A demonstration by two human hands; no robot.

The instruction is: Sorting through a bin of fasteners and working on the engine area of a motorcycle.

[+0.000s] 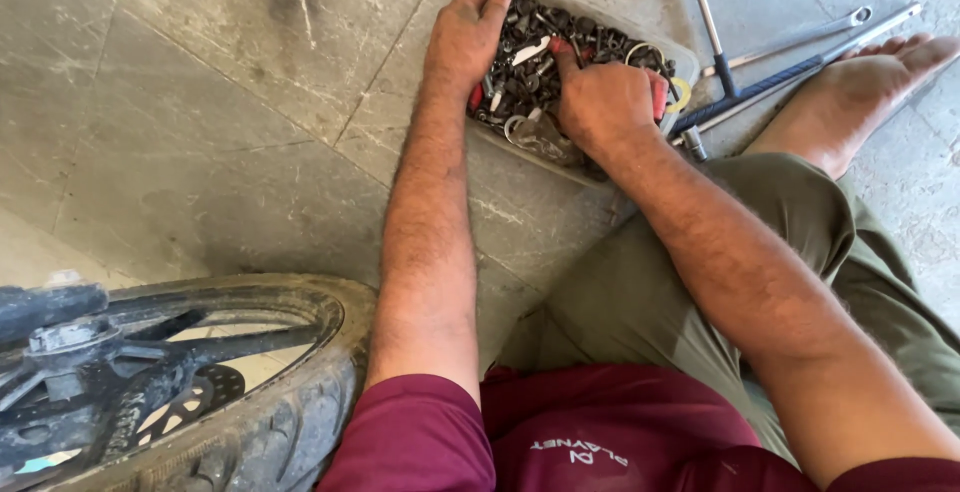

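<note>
Clear plastic tray (pixel 520 152) of dark bolts and nuts (pixel 540 62) on the floor (pixel 200 102), long axis running upper left to lower right. Left hand (pixel 465 37) flat on the tray's near-left end, fingers extended. Right hand (pixel 605 102) curled in the hardware; possibly pinching something, cannot tell. T-handle wrench (pixel 740 87) just right; motorcycle wheel (pixel 200 392) lower left.

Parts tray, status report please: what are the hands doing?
Both hands in the parts tray: left hand at its edge, right hand picking through bolts. Wrench beside; wheel near.
</note>
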